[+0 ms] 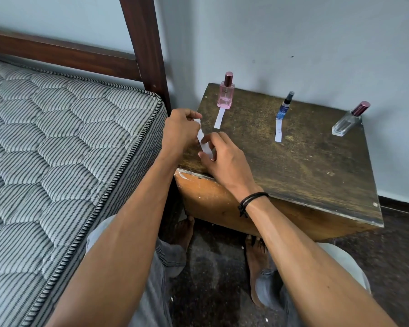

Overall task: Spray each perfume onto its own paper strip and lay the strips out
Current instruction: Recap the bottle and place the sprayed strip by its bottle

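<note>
Pinching the top end of the loose paper strip (203, 143) in the left grip (181, 132), nipping its lower end with the right grip (224, 159), just over the near-left corner of the desk (293, 166). Probably best to hold by the ends only and carry across to the clear bottle (347, 121), the one without a strip. Spray well clear of the pink bottle's strip (220, 118) and the blue bottle's strip (278, 131), then lay flat, in line.

Soft, even daylight – no glare, faint shadows beneath the worn dark-topped wooden desk (305, 166). Focus is sharp centrally; wide-angle distortion bends the striped grey quilted mattress (57, 138) – edges slightly soft.
</note>
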`<state>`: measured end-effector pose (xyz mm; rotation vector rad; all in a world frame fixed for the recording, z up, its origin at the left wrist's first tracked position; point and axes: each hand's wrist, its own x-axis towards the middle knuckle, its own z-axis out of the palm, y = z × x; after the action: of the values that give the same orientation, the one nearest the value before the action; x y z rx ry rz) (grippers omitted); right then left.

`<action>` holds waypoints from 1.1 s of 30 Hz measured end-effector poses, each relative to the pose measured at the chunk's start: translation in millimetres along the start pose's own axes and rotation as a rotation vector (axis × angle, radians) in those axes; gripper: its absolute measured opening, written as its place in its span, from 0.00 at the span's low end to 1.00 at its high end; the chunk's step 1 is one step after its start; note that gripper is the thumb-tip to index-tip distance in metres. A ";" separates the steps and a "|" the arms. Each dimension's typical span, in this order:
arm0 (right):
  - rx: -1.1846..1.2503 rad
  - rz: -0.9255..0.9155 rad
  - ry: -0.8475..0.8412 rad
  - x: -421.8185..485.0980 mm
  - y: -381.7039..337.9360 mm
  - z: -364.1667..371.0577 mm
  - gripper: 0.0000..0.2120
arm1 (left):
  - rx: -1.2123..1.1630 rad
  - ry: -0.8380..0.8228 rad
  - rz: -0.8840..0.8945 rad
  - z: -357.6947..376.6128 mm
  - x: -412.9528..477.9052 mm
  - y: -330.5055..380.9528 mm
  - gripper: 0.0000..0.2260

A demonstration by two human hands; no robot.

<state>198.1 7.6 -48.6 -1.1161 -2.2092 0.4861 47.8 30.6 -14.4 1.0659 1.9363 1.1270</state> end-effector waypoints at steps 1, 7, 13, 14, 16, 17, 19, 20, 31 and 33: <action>0.018 0.017 0.008 0.8 0.6 -0.6 0.11 | -0.032 -0.004 -0.012 -0.1 -0.2 -0.2 0.12; 0.282 0.252 0.052 7.6 4.3 -7.2 0.07 | -0.424 -0.179 -0.124 -5.9 -9.0 11.5 0.17; 0.625 0.406 0.071 12.4 7.8 -14.0 0.06 | -0.534 -0.271 -0.143 -8.5 -14.3 13.9 0.20; 0.673 0.418 0.070 12.8 6.9 -15.6 0.06 | -0.538 -0.273 -0.137 -9.1 -14.9 14.6 0.18; 0.759 0.439 0.065 13.3 5.2 -19.1 0.06 | -0.541 -0.276 -0.129 -10.6 -15.1 15.5 0.14; 0.794 0.448 0.065 13.5 4.8 -20.6 0.06 | -0.542 -0.281 -0.128 -11.3 -14.7 15.4 0.13; 0.842 0.472 0.070 14.2 5.2 -23.1 0.05 | -0.544 -0.296 -0.126 -12.4 -13.0 14.8 0.13; 0.863 0.488 0.074 14.6 6.0 -24.2 0.04 | -0.545 -0.300 -0.128 -12.7 -12.5 14.8 0.15; 1.030 0.647 0.060 19.0 9.2 -32.5 0.07 | -0.558 -0.326 -0.133 -14.1 -10.7 14.8 0.19; 1.056 0.659 0.047 19.4 9.2 -33.4 0.07 | -0.562 -0.325 -0.131 -14.5 -10.5 14.7 0.19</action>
<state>216.8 30.3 -22.0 -1.1365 -1.1290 1.6222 45.3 20.4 6.2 0.7436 1.3033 1.2334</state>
